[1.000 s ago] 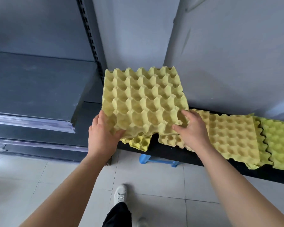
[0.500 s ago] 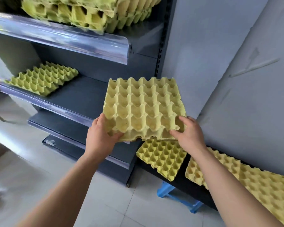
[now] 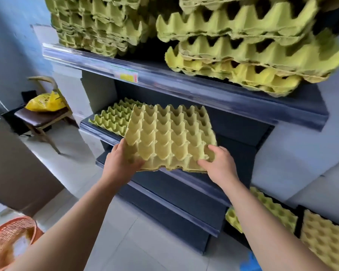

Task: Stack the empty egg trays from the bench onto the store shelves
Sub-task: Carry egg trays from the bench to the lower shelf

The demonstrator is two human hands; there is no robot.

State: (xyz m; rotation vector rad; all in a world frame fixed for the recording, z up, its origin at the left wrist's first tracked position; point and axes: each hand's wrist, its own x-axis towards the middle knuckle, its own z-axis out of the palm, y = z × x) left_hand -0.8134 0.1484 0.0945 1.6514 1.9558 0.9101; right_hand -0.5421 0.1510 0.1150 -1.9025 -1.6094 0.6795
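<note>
Dark shelves are filling the view. The left hand and right hand are gripping the egg tray by its near edge, tilted before the middle shelf. Pushed in crooked, it is likely snagging the shelved tray.

left hand: bare, seen from its back, just off the view's centre toward 7 o'clock; rounded knuckles and a short thumb showed.
right hand: bare as well, toward 5 o'clock of centre; its back, knuckles and thumb showed.
left forearm: bare along all its visible length, widening toward the 7 o'clock corner.
right forearm: bare likewise, widening toward the 5 o'clock corner.
nails: too blurred to tell.
</note>
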